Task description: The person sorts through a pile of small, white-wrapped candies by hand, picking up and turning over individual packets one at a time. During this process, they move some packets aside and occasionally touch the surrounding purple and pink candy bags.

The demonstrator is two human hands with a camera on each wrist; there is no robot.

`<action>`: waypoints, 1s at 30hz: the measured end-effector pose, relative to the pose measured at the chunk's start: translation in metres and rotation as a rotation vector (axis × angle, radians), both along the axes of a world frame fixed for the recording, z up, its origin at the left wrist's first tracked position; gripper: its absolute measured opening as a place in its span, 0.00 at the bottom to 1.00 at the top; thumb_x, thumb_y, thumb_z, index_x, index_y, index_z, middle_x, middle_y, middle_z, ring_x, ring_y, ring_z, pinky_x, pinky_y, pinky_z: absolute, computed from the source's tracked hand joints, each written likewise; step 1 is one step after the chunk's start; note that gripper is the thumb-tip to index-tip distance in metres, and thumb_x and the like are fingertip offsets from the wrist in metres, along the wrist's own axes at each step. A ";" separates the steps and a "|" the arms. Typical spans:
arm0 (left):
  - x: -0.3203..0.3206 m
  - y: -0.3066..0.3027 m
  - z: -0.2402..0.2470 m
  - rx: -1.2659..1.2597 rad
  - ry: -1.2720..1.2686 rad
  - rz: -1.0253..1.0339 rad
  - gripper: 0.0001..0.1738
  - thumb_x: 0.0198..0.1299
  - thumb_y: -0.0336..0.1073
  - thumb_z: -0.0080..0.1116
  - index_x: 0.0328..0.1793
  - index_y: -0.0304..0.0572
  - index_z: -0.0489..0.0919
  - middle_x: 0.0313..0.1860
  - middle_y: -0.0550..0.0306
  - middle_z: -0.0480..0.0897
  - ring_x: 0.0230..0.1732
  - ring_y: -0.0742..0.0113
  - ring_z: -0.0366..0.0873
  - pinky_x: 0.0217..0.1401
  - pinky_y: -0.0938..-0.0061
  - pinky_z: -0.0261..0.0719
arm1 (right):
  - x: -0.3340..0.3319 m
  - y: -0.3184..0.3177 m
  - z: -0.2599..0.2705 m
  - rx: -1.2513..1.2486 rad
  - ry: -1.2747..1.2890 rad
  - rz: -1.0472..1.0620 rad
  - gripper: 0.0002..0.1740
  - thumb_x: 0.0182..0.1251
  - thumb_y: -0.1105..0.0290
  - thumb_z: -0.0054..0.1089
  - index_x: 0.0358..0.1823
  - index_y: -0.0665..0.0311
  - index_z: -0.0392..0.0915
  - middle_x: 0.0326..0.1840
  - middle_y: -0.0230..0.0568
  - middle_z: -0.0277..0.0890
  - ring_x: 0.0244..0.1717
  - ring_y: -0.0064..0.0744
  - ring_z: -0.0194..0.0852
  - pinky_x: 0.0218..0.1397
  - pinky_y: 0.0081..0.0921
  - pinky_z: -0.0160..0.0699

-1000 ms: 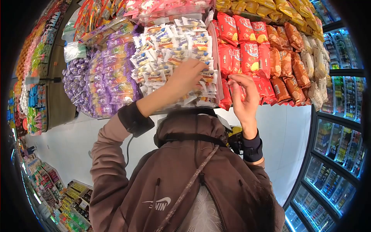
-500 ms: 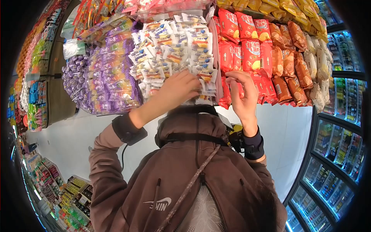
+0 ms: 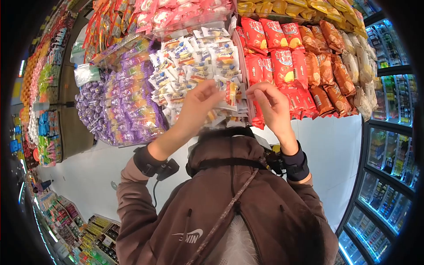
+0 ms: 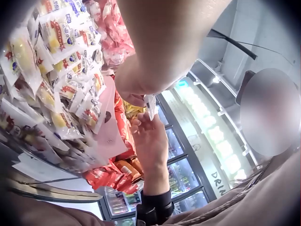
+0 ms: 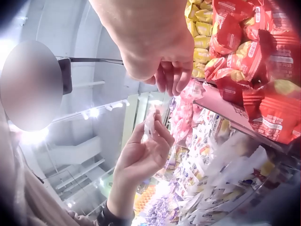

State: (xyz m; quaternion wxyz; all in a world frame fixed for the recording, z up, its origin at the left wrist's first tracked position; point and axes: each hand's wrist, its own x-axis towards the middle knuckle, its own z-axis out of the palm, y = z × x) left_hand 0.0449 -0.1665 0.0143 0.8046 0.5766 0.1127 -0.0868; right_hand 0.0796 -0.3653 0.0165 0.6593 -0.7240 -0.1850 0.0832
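Over the white-wrapped snacks [image 3: 181, 53], my left hand [image 3: 194, 108] pinches one small clear-and-white packet [image 3: 231, 93] between thumb and fingers. The right wrist view shows that packet [image 5: 149, 124] upright at the fingertips of the left hand [image 5: 141, 157]. To its right, my right hand [image 3: 274, 108] is raised beside the red packets [image 3: 282, 66], fingers loosely bent and holding nothing. In the left wrist view the right hand [image 4: 151, 146] is close to the packet [image 4: 150, 106]; whether it touches is unclear there.
Purple-wrapped snacks [image 3: 132, 97] lie left of the white ones, orange-brown packets [image 3: 340, 75] right of the red. Pink packs [image 3: 176, 15] and yellow packs [image 3: 327, 9] fill the back. A pink divider [image 4: 109, 127] separates white from red. Lit drink shelves [image 3: 393, 97] stand at right.
My left hand has come away from the pile of white-wrapped snacks with one packet pinched and moved toward my right hand. The right hand stays raised, its fingers slightly shifted.
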 end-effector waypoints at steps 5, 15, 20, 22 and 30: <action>0.001 0.000 0.006 -0.038 0.028 -0.085 0.16 0.61 0.30 0.53 0.55 0.38 0.70 0.45 0.58 0.78 0.44 0.73 0.76 0.46 0.75 0.77 | 0.000 0.011 0.008 0.166 0.219 0.095 0.07 0.65 0.74 0.54 0.41 0.70 0.73 0.35 0.33 0.76 0.36 0.17 0.71 0.40 0.18 0.71; 0.019 0.009 0.029 0.207 -0.205 -0.304 0.19 0.57 0.28 0.58 0.55 0.37 0.72 0.44 0.60 0.77 0.44 0.76 0.74 0.48 0.79 0.72 | 0.010 0.021 0.013 0.296 0.329 -0.013 0.05 0.60 0.81 0.56 0.32 0.66 0.68 0.31 0.37 0.77 0.31 0.23 0.77 0.34 0.18 0.77; 0.032 0.020 0.027 0.151 -0.142 -0.162 0.17 0.55 0.29 0.61 0.51 0.36 0.73 0.42 0.57 0.80 0.41 0.76 0.77 0.45 0.81 0.74 | 0.015 0.022 0.014 0.425 0.337 -0.051 0.10 0.61 0.81 0.56 0.26 0.64 0.64 0.27 0.37 0.76 0.31 0.24 0.79 0.33 0.18 0.77; 0.037 0.021 0.023 0.117 -0.131 -0.117 0.13 0.56 0.29 0.60 0.47 0.36 0.74 0.37 0.59 0.80 0.37 0.76 0.77 0.42 0.82 0.75 | 0.014 0.025 0.006 0.460 0.339 -0.014 0.13 0.60 0.78 0.59 0.24 0.61 0.62 0.25 0.32 0.75 0.32 0.21 0.79 0.28 0.13 0.73; 0.043 0.026 0.012 0.142 -0.077 -0.134 0.07 0.56 0.29 0.61 0.40 0.40 0.75 0.32 0.64 0.80 0.33 0.79 0.77 0.38 0.83 0.77 | 0.011 0.025 -0.011 0.086 0.296 -0.015 0.08 0.59 0.81 0.58 0.29 0.67 0.67 0.29 0.42 0.79 0.31 0.23 0.78 0.35 0.18 0.77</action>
